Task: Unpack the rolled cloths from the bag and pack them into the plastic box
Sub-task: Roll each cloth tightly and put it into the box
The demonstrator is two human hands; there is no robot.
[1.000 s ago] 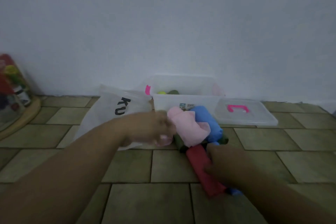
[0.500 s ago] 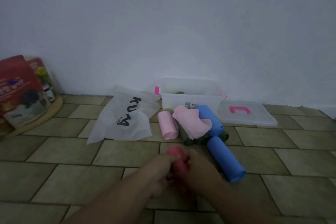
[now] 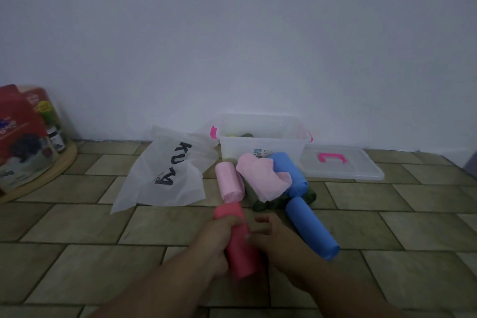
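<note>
My left hand (image 3: 218, 241) grips a red rolled cloth (image 3: 238, 242) low over the tiled floor. My right hand (image 3: 277, 236) touches the roll's right side, its fingers partly spread. Behind them lie a pink roll (image 3: 229, 181), a loosened pink cloth (image 3: 260, 178), two blue rolls (image 3: 311, 227) (image 3: 290, 171) and a dark green cloth (image 3: 263, 204). The flat white bag (image 3: 167, 175) with black letters lies to the left. The clear plastic box (image 3: 260, 146) with pink handles stands against the wall, a green and a yellow cloth inside.
The box's clear lid (image 3: 340, 165) with a pink handle lies on the floor right of the box. At the far left a round wooden board (image 3: 51, 173) carries red packets and small bottles. A white wall closes the back.
A second ago my left hand was at the pink cloths and my right on the red roll. Both hands have since drawn the red roll toward me and lifted its near end.
</note>
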